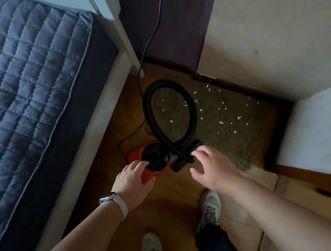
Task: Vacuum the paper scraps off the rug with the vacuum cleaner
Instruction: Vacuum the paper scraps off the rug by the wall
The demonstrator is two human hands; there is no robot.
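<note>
Where the floor meets the bed, far left, a blue quilted mattress (pixel 31 75) sits on a white frame (pixel 94 118). Just right of the frame, a thin black cord (pixel 148 43) drops down the far wall and curls across the wood floor (pixel 172 212) to the vacuum cleaner (pixel 135 152).

Vacuum cleaner: a red canister with a dark top, standing on bare floor just off the rug's left edge. Its inside is hidden, so I cannot tell the contents.

Left hand (pixel 131 178), with a watch (pixel 109 196) on the wrist: fingers relaxed and loosely spread, lying over the canister's near rim with the thumb along the red side. It grips nothing.

The black hose (pixel 190 108) loops up from the canister in a tall oval over the rug's left part, and a black nozzle (pixel 182 163) sits at its base.

Right hand (pixel 211 165): wide open, fingers splayed, holding nothing. The fingertips are at the nozzle, but I cannot tell whether they touch it.

Near edge: two grey shoes (pixel 209 206) on the floor.

The grey-brown shaggy rug (pixel 229 137) lies in the far right corner against the wall. White paper scraps (pixel 221 122) are scattered over it, some inside the hose loop and most to its right.
</note>
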